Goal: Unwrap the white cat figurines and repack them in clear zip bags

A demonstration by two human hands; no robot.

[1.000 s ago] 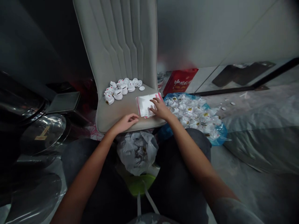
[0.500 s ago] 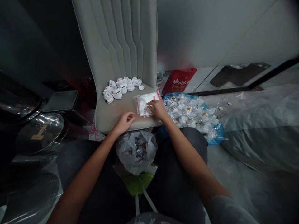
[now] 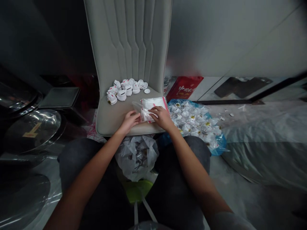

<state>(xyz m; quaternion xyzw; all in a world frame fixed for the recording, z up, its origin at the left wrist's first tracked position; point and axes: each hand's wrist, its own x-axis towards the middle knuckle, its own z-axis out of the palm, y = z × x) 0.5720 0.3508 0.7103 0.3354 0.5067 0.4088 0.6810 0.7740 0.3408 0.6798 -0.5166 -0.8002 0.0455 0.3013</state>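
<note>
A clear plastic bag lies between my hands over the front of the beige chair seat. My right hand pinches its right side with bent fingers. My left hand has its fingertips closed at the bag's lower left edge; the exact grip is partly hidden. Under and behind my right hand rests a stack of flat plastic bags with pink edges. Farther back on the seat stand several small white figurines with dark slots on some, beside loose white discs.
Right of the chair, a blue bag spreads on the floor with many bagged white pieces. A translucent bag with wrapped pieces hangs between my knees. A red bag stands behind. Shiny metal containers are at left.
A clear bag has come off the stack toward the left. My left hand has moved up and right to meet it, while my right hand stays near the stack. The view has shifted slightly.
</note>
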